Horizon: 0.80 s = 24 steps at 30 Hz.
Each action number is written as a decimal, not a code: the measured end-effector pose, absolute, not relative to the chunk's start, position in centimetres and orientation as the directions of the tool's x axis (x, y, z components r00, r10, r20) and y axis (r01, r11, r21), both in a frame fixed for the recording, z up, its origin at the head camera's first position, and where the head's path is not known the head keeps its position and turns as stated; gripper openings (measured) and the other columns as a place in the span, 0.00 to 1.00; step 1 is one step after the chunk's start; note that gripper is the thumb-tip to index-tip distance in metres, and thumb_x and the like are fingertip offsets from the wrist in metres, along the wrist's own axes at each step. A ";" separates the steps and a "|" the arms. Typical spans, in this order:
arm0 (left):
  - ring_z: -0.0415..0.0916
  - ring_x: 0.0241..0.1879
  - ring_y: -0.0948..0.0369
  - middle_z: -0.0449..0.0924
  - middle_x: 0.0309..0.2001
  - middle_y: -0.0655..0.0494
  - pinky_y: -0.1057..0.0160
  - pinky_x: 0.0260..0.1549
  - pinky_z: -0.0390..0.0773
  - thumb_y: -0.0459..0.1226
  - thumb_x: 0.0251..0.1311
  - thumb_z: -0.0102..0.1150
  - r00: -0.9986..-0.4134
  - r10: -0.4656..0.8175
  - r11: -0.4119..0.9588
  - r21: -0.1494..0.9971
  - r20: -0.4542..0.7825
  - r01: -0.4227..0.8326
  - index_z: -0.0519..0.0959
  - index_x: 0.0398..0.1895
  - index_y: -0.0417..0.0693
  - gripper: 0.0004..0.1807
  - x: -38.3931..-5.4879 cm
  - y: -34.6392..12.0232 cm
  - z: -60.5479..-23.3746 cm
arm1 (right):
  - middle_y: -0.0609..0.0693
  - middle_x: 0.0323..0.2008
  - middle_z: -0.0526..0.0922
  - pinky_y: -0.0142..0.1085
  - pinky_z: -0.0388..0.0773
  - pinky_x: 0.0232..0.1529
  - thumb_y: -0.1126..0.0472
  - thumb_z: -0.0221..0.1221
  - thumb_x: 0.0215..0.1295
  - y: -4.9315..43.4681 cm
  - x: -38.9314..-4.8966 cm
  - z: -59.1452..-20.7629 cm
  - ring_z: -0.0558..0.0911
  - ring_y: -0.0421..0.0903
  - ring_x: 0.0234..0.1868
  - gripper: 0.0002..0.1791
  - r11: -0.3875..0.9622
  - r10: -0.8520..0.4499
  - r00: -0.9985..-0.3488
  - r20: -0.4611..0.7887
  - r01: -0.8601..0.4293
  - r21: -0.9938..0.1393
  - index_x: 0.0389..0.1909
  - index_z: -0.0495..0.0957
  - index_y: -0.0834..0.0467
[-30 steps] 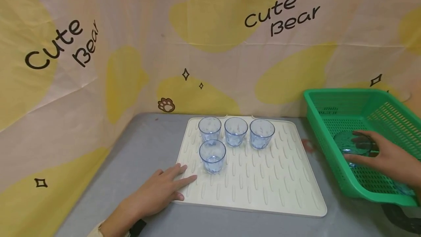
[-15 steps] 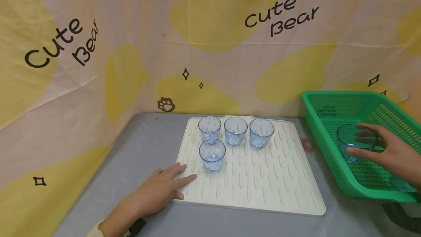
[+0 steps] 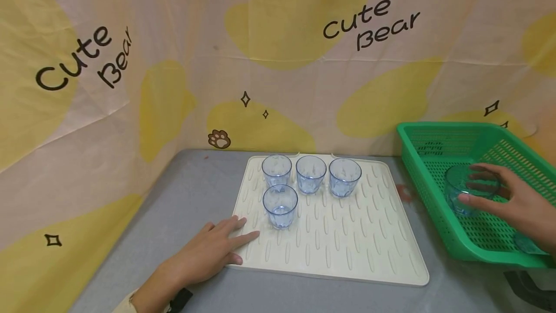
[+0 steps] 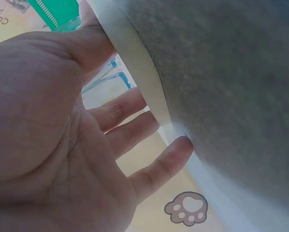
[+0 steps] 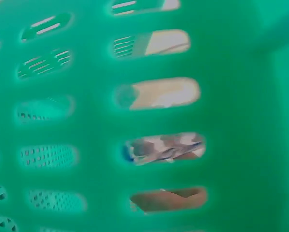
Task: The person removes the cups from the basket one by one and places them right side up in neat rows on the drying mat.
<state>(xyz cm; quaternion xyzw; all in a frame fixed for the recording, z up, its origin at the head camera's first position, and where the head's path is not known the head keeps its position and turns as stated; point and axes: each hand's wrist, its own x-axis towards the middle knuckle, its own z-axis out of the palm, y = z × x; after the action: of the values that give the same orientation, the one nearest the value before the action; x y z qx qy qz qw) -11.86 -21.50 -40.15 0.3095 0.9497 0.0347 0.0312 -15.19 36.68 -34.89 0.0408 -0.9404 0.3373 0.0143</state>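
Observation:
In the head view, my right hand (image 3: 517, 202) holds a clear bluish glass (image 3: 460, 192) inside the green basket (image 3: 466, 249), thumb on the near side and fingers on the far side. The right wrist view is mostly filled by the slotted basket wall (image 5: 96, 121); slivers of hand and glass show through its slots. My left hand (image 3: 206, 255) rests on the left edge of the cream ridged mat (image 3: 339, 245) with its fingers spread. Three glasses stand upright in the mat's back row: left (image 3: 276, 170), middle (image 3: 311, 175), right (image 3: 345, 177). A fourth glass (image 3: 280, 206) stands in front of the left one.
Another glass (image 3: 527, 243) lies in the basket's near right part, partly hidden by my right forearm. A dark curved object (image 3: 530, 291) is below the basket. A printed cloth (image 3: 286, 23) hangs behind and left of the grey table (image 3: 173, 206).
My right hand and its glass have shifted a little to the right inside the basket. The left hand and the glasses on the mat stay put.

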 end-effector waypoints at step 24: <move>0.68 0.68 0.49 0.68 0.70 0.49 0.50 0.48 0.68 0.49 0.61 0.62 -0.806 0.591 0.803 0.119 -0.037 0.584 0.68 0.71 0.73 0.33 -11.9 -21.5 -40.2 | 0.30 0.61 0.73 0.18 0.75 0.43 0.77 0.58 0.64 35.4 -14.0 -33.5 0.78 0.21 0.52 0.42 0.574 -0.130 -0.946 0.297 -0.316 -0.755 0.76 0.56 0.53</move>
<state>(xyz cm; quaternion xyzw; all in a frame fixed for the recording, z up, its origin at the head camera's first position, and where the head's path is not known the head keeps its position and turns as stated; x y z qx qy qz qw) -11.88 -21.53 -40.19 0.3097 0.9488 0.0511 0.0363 -14.02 35.41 -33.48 0.1267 -0.8810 0.4437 0.1046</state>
